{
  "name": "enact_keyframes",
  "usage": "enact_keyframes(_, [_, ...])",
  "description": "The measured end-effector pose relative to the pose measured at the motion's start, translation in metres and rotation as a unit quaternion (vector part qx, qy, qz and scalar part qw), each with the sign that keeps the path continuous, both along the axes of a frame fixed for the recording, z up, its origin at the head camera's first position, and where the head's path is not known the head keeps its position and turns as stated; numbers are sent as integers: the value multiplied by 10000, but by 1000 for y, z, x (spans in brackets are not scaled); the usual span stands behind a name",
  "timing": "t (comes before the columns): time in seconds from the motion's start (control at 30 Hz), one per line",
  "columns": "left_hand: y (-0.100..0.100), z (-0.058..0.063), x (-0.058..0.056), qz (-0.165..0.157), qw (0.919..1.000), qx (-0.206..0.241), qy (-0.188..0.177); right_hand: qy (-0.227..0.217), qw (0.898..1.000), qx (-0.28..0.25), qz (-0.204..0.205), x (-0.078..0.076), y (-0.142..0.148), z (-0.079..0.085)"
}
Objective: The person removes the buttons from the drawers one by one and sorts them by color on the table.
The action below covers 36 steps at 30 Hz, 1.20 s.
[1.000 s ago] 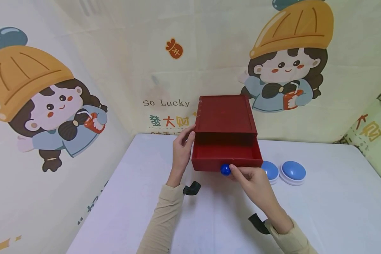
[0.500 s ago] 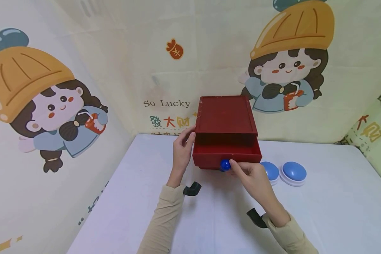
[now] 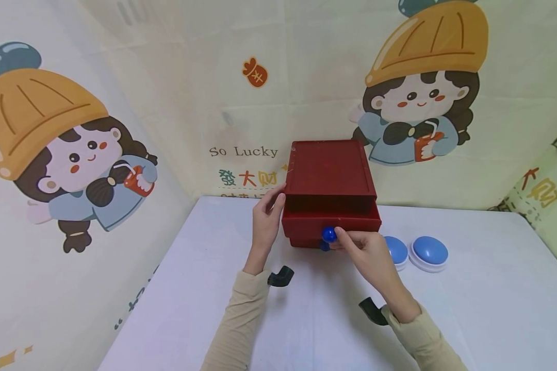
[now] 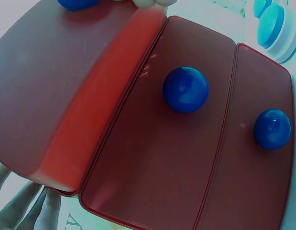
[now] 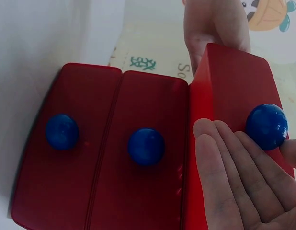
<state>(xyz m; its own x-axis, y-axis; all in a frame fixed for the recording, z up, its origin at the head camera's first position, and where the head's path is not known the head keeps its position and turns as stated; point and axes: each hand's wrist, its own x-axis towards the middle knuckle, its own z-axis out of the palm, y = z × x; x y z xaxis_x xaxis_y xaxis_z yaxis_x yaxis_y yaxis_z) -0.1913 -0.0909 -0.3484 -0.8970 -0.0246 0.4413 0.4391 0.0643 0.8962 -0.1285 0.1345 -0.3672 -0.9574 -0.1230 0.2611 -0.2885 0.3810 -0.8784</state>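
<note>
A red drawer cabinet stands toward the back of the table. Its top drawer sticks partway out, and little of the inside shows. My right hand pinches the blue round knob of this drawer between thumb and fingers. Against the cabinet's left side rests my left hand, its fingers fairly straight. Two lower drawers are closed, as the left wrist view shows, with a middle knob and a bottom knob, both blue.
Two blue push buttons with white bases lie to the right of the cabinet; the nearer button is partly hidden by my right hand, the other button sits farther right. A patterned cloth wall rises behind the white table.
The top drawer has slid inward, away from me, with my right hand on its knob. A lower knob now shows beneath. My left hand has stayed in place.
</note>
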Motion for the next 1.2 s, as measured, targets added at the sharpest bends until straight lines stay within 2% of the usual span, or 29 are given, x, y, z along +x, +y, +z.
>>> enact_keyframes(0.77, [1, 3, 2, 15, 9999, -32, -152, -426, 9987, -267, -84, -16, -3, 7])
enact_keyframes(1.03, [1, 0, 1, 98, 9999, 7, -109, -403, 9983, -419, -12, -22, -3, 5])
enact_keyframes(1.2, [2, 0, 2, 128, 9999, -1, -81, -349, 9989, -293, -49, -28, -2, 3])
